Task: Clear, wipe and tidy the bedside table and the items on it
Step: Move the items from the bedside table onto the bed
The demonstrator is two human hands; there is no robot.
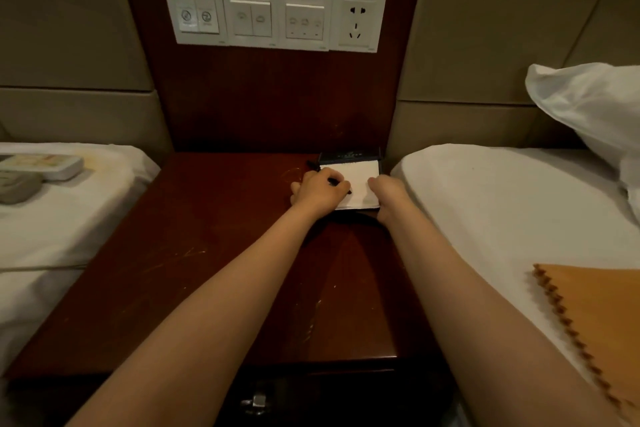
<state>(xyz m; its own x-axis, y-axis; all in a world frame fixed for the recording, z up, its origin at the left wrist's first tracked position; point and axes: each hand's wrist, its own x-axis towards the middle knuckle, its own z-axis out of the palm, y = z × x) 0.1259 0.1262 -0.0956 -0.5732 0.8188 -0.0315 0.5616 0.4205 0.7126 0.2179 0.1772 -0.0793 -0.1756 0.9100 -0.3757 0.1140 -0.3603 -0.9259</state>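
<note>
at the bedside table's (214, 253) back, left hand (320, 191) grips pen (335, 181) on notepad (356, 180); right hand's (385, 191) state unclear.

Hotel-style twin room: scratched dark-wood tabletop (214, 253) set between a left bed (69, 218) and a right bed (485, 201), both white-sheeted; bank of switches (273, 19) and socket (358, 21) on the wood panel above; padded wall panels (69, 28); pillow (588, 107); notepad (360, 180) in a dark holder.

Arms outstretched, left hand (320, 191) and right hand (385, 192) both curled.
</note>
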